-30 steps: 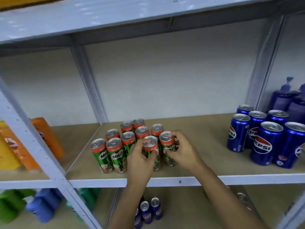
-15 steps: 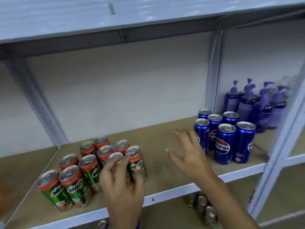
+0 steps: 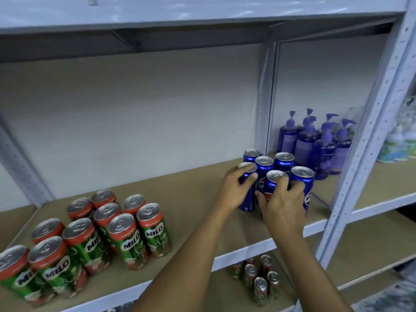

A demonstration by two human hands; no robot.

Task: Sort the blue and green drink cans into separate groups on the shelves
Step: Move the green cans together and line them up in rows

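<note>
Several green Milo cans (image 3: 126, 235) stand grouped at the left of the brown shelf board (image 3: 193, 199). Several blue Pepsi cans (image 3: 284, 162) stand clustered at its right end, by the upright post. My left hand (image 3: 236, 190) grips the front-left blue can (image 3: 247, 199), thumb and fingers curled round its upper part. My right hand (image 3: 282, 208) wraps round the front-middle blue can (image 3: 276, 177), and its fingers also touch the front-right blue can (image 3: 302, 176). All the cans stand upright.
Purple pump bottles (image 3: 315, 145) stand just behind and right of the blue cans. A grey upright post (image 3: 369, 140) rises at the right. More small cans (image 3: 258, 278) sit on the shelf below. Pale bottles (image 3: 398, 145) fill the far right bay.
Both hands left the green cans and moved right to the blue cans, where each now grips one. The view has swung to the right.
</note>
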